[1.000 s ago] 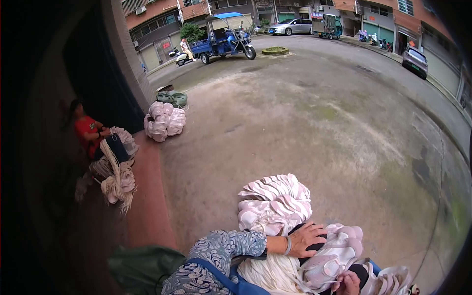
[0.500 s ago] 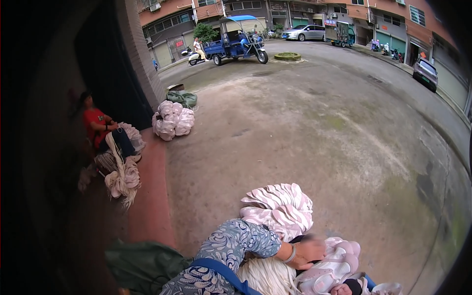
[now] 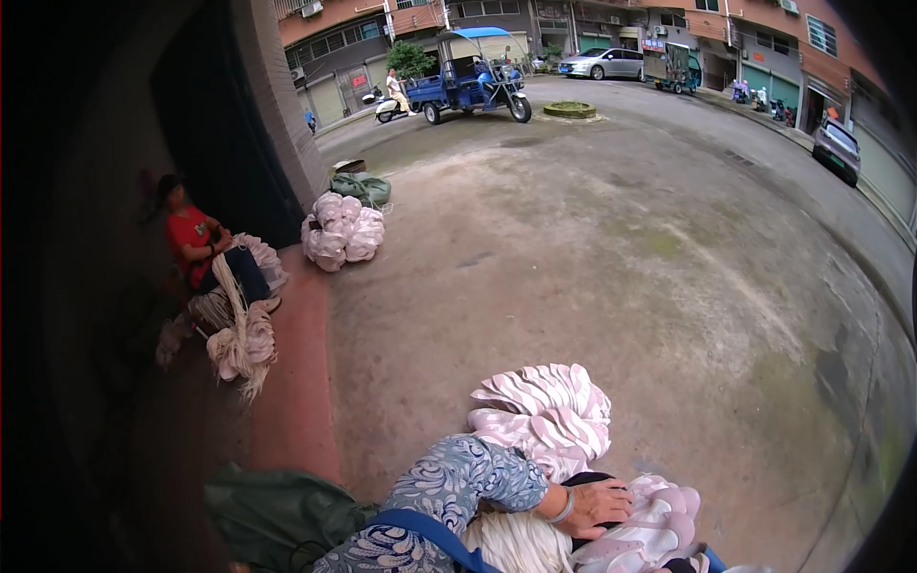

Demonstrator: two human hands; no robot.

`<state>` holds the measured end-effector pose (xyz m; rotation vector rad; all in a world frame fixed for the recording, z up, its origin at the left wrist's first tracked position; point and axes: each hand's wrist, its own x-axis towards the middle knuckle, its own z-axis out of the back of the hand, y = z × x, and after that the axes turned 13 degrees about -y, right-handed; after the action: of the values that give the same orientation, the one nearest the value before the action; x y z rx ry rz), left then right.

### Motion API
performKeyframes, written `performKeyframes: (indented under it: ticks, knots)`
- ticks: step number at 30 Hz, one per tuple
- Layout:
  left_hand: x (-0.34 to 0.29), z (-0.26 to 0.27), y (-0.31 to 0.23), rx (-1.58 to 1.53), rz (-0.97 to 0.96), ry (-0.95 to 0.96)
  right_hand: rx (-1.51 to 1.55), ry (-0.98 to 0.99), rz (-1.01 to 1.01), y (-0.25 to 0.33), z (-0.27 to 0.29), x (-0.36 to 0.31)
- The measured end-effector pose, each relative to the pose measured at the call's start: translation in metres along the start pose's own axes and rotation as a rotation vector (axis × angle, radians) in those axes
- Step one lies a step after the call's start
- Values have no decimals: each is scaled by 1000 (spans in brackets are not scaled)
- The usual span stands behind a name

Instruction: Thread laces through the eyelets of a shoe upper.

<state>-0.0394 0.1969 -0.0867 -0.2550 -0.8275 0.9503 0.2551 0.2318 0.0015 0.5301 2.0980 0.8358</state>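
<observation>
My left hand (image 3: 596,507) lies back up, fingers stretched, on a black piece (image 3: 590,477) beside a stack of pink and white shoe uppers (image 3: 659,516). Its wrist wears a light bracelet, and the arm has a blue patterned sleeve. What the fingertips press on is partly hidden. Under the forearm is a bundle of cream strands (image 3: 521,542), like laces. Just beyond, a fanned pile of pink and white pieces (image 3: 544,411) rests on the concrete. At the bottom edge a dark cuff (image 3: 680,565) shows; my right hand itself is out of sight.
Dark green sacking (image 3: 277,511) lies by my left arm. A seated person in red (image 3: 191,239) holds strands at the doorway, beyond a red ledge (image 3: 296,382). Pink-white bundles (image 3: 342,232) and a green sack (image 3: 361,187) stand by the wall. A blue three-wheeler (image 3: 473,81) is parked farther off.
My left hand, blurred before, now rests steady in nearly the same place. My right hand, visible at the bottom edge earlier, has dropped out of view. The whole view has shifted slightly.
</observation>
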Motion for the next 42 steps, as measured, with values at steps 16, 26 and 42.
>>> performKeyframes:
  ticks: [16, 26, 42]
  knots:
    - [4, 1, 14, -173, -31, -62, -26, 60, 37, -13, 34, 8]
    - [-3, -1, 17, -133, -46, -20, 76, 4, -39, -23, 45, 19]
    - [3, 1, 16, -120, -24, -4, 109, 58, -107, -7, 25, 19]
